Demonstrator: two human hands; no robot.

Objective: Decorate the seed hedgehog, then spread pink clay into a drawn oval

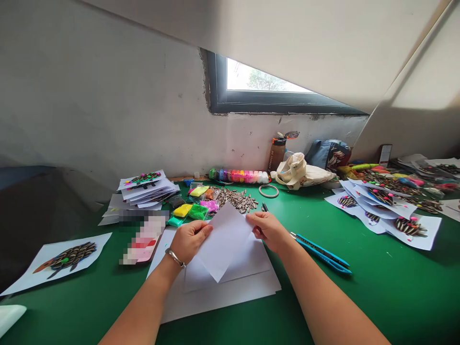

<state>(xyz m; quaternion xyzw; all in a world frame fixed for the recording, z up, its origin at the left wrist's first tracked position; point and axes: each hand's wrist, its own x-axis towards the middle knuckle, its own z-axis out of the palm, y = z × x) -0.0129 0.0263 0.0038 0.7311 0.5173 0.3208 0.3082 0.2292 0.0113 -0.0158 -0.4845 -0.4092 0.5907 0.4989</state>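
Observation:
A small white sheet of paper (225,244) is held up, turned corner-down, between my two hands. My left hand (190,238), with a silver bracelet at the wrist, pinches its left corner. At the right corner, my right hand (265,229) grips the sheet between thumb and fingers. Below it, larger white sheets (223,304) lie on the green table (373,306). Beyond my hands are striped seeds (235,197) and small bags of coloured clay, among them a yellow bag (183,210) and a green bag (197,212).
Blue cutters (323,254) lie right of my right hand. A pink phone (145,242) and a seed picture (68,258) are at left. Paper stacks (147,189) stand behind left and right. Along the wall are a clay tube row (240,176), bottle (276,154) and cloth bag (302,173).

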